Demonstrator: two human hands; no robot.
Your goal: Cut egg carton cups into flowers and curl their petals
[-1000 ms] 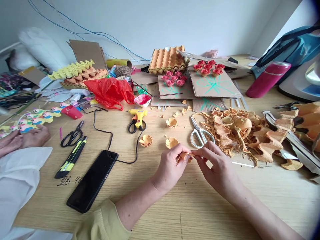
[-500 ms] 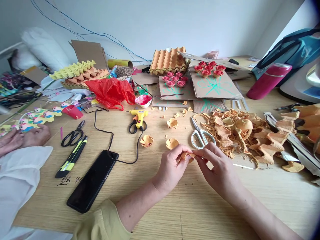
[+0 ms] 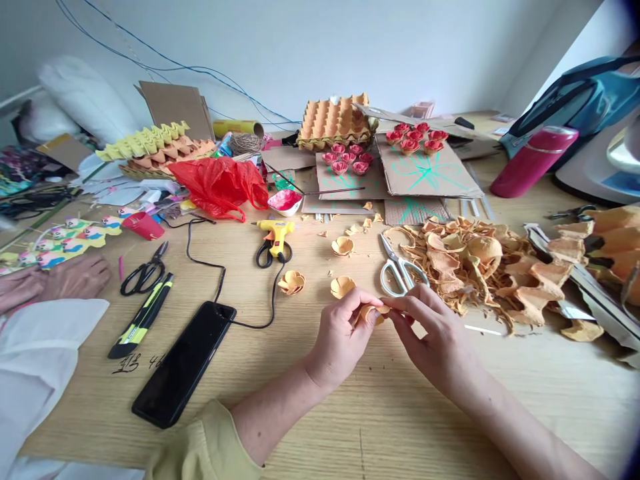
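Note:
My left hand [image 3: 341, 333] and my right hand [image 3: 431, 332] meet over the wooden table [image 3: 350, 413]. Both pinch a small orange egg-carton flower piece [image 3: 371, 312] between their fingertips. Three finished orange paper flowers [image 3: 343, 287] lie just beyond my hands. White-handled scissors [image 3: 400, 270] rest to the right of them, touching a heap of orange carton scraps [image 3: 475, 263].
A black phone [image 3: 185, 363] on a cable, a utility knife [image 3: 143, 320], black scissors [image 3: 145, 270] and a yellow glue gun [image 3: 275, 233] lie to the left. Red flowers on cardboard [image 3: 425, 167], an egg tray [image 3: 335, 120] and a red bag [image 3: 220, 183] sit behind. Another person's hands [image 3: 55, 280] rest at far left.
My hands have stayed almost still, working the orange piece with the fingertips. The other person's hand at far left has stretched out a little to the right.

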